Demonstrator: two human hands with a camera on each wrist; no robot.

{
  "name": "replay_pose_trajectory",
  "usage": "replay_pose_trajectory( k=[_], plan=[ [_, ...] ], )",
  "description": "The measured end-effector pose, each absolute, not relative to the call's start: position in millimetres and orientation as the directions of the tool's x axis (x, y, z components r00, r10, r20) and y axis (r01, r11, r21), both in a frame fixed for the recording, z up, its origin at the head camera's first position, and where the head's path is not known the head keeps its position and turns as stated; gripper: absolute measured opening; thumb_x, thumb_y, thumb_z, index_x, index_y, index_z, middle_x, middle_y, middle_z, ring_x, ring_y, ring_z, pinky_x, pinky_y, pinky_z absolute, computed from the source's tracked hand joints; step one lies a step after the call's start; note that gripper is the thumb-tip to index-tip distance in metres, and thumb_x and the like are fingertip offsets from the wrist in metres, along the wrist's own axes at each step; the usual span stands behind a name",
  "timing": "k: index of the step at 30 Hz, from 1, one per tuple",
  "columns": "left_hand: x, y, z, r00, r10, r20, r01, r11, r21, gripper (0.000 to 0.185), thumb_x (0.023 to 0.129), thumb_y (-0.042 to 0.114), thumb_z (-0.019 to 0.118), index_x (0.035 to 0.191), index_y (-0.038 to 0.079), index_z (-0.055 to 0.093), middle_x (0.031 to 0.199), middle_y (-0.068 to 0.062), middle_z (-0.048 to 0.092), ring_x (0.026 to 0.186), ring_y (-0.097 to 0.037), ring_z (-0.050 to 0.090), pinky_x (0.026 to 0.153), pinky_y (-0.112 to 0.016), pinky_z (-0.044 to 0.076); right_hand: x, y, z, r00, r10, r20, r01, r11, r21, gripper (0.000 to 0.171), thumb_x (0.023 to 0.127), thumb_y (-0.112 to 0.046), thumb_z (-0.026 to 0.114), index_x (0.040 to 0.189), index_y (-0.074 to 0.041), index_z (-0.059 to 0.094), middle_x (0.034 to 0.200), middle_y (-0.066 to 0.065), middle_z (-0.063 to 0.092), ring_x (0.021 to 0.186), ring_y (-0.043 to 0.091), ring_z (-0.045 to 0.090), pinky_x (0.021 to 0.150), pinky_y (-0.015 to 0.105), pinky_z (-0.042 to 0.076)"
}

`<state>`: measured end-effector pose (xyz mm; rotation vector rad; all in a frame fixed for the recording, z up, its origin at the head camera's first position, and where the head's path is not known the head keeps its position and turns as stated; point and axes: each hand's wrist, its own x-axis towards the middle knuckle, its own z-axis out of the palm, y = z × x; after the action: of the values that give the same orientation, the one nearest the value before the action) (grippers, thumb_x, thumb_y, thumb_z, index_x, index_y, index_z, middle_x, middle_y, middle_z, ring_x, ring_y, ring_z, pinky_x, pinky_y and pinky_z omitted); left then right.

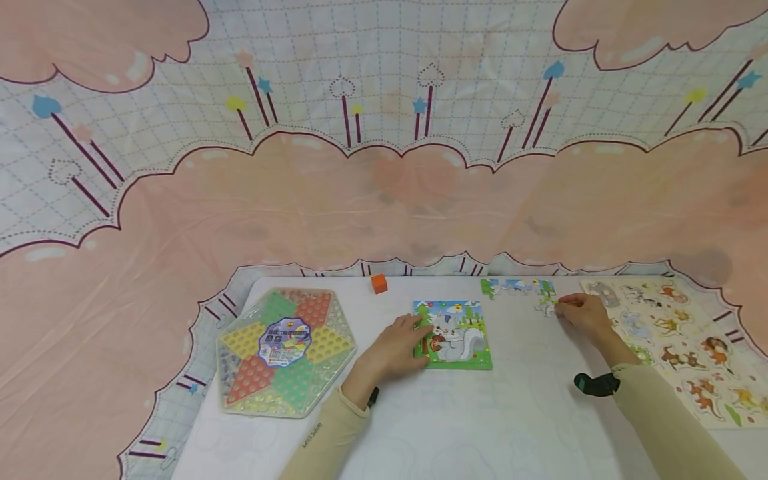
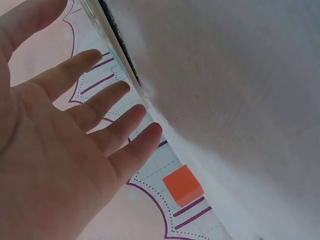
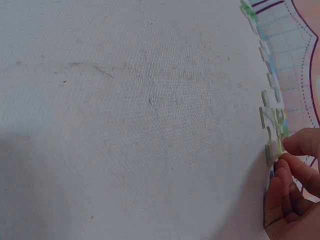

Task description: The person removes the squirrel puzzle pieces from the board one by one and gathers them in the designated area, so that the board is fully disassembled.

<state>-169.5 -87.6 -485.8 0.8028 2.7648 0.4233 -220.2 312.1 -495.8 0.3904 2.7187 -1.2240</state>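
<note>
The white table (image 1: pixel 480 427), covered in a finely woven cloth, is the landmark, and everything lies on it or hangs behind it. Behind its far edge hangs a thin, creased backdrop (image 1: pixel 384 200) printed with pink clouds and a pale grid. At the table's left end lies a hexagonal clear-plastic checkers board (image 1: pixel 287 351), dimpled with rows of small pegs in red, green and yellow wedges. At the right end lies a flat animal puzzle board (image 1: pixel 690 340), pale with brown cut-out figures.

The left forearm, in a beige sleeve, reaches in from the table's near edge. The left hand (image 1: pixel 393 348) lies palm-down with fingers straight and slightly spread, resting on the left edge of the squirrel puzzle (image 1: pixel 459 333) near the table's middle; it grips nothing. This puzzle is a flat rectangle with a green border and a grey squirrel.

The right forearm crosses the table's right half, a black band at the wrist. The right hand (image 1: pixel 585 313) has its fingertips (image 3: pixel 280 172) curled together, pinching a small loose puzzle piece (image 1: pixel 547 307) close to the far edge. Just beyond it lies a short row of joined pieces (image 1: pixel 519 287), knobbed in outline.

A small orange cube (image 1: pixel 379 283), smooth and matte, sits at the table's far edge, left of that row.
</note>
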Motion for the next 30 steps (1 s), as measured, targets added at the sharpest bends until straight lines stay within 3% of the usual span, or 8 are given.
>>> replay_pose_trajectory(
  k=[12, 22, 30],
  plan=[
    [-170.8, -90.5, -489.1, -0.856, 0.496, -0.148, 0.437, 0.845, 0.308, 0.070, 0.089, 0.044, 0.069, 0.147, 0.012, 0.047, 0.156, -0.012, 0.035, 0.143, -0.036, 0.029, 0.110, -0.052, 0.034, -219.8, 312.7, -496.2, -0.957, 0.178, -0.229, 0.290, 0.632, -0.719, 0.044, 0.094, -0.022, 0.063, 0.122, 0.012, 0.058, 0.101, 0.017, 0.064, 0.092, 0.030, 0.054, 0.074, 0.037, 0.038],
    [-169.3, -91.8, -488.8, -0.859, 0.484, -0.164, 0.420, 0.852, 0.313, 0.077, 0.088, 0.045, 0.071, 0.149, 0.008, 0.043, 0.158, -0.012, 0.031, 0.144, -0.036, 0.028, 0.110, -0.052, 0.034, -219.0, 313.0, -496.6, -0.962, 0.167, -0.217, 0.273, 0.630, -0.727, 0.042, 0.095, -0.020, 0.062, 0.121, 0.012, 0.058, 0.100, 0.016, 0.064, 0.090, 0.028, 0.055, 0.069, 0.030, 0.044],
    [-169.2, -93.1, -488.1, -0.856, 0.485, -0.179, 0.418, 0.854, 0.311, 0.077, 0.089, 0.046, 0.069, 0.150, 0.008, 0.042, 0.159, -0.010, 0.030, 0.144, -0.035, 0.027, 0.111, -0.052, 0.033, -220.0, 312.6, -495.0, -0.958, 0.166, -0.234, 0.286, 0.622, -0.729, 0.044, 0.095, -0.021, 0.061, 0.123, 0.012, 0.056, 0.108, 0.022, 0.062, 0.093, 0.030, 0.055, 0.072, 0.031, 0.045]
  ],
)
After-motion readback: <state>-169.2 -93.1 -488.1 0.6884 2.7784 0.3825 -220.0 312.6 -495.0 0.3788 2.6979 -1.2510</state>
